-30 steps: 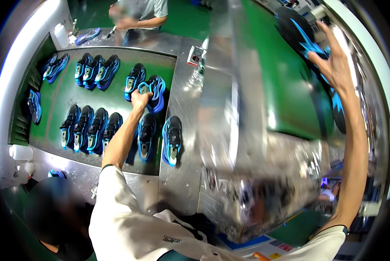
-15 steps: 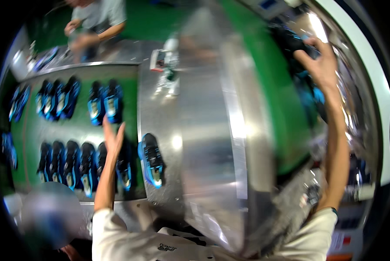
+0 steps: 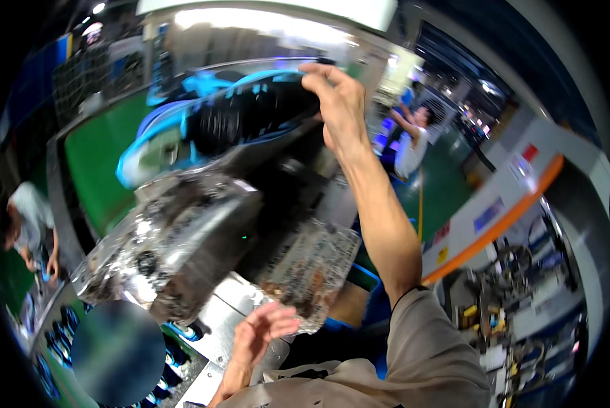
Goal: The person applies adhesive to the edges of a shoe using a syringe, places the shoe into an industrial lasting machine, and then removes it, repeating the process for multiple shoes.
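Observation:
A black shoe with bright blue edging lies nearly level in front of me, somewhat blurred, with a pale form showing at its opening. My right hand is closed on one end of it, thumb and fingers at the tip. Below the shoe is a bulky metal fixture wrapped in crinkled, shiny sheet. Lower down, close to my body, my left hand is held with fingers loosely stretched and nothing in it. It is near a stained metal plate.
Behind the shoe runs a green belt beside a lit metal housing. Several blue-and-black shoes stand at the lower left. A co-worker works at the far left. To the right is a pale machine cover with an orange edge; two people are beyond.
My view has swung to the right, away from the table of shoes. My right hand now has a shoe by its end in front of me. The left hand has left the shoe rows.

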A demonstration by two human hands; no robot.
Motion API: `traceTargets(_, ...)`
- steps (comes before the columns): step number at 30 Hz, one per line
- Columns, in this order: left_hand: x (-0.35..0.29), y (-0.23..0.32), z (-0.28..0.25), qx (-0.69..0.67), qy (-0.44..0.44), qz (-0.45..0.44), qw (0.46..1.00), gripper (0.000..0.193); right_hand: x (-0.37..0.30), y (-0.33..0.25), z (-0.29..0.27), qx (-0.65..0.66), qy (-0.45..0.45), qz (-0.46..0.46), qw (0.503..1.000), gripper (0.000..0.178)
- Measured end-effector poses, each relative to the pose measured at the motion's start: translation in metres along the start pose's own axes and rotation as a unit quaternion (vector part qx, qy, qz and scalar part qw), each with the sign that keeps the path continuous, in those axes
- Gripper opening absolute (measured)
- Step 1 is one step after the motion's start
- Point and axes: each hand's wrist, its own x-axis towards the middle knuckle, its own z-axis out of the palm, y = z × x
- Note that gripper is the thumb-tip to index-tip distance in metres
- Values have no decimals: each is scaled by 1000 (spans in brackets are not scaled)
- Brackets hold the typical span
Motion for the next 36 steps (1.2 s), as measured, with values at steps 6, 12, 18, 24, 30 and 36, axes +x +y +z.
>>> traceTargets(6,99,-24,144,-309,-237,-16,921,95,-127,-24,-182,22,100,-63,993,15)
traceTargets(12,79,-160,176,-390,-269,-196,859,97,-308,-77,-365,-36,290,-43,955,16)
traceTargets(18,-26,-297,307,-177,-396,-520,736,105,-537,-86,-474,-178,343,98,917,26)
traceTargets(24,-104,-421,384,10,-309,-500,809,52,-761,-158,-474,98,531,126,832,61)
traceTargets(30,-155,-529,490,328,-539,-348,694,73,-867,-152,-504,-30,761,240,602,62)
traceTargets(36,-152,-716,575,357,-489,-396,690,86,-968,-190,-529,-107,839,88,526,44)
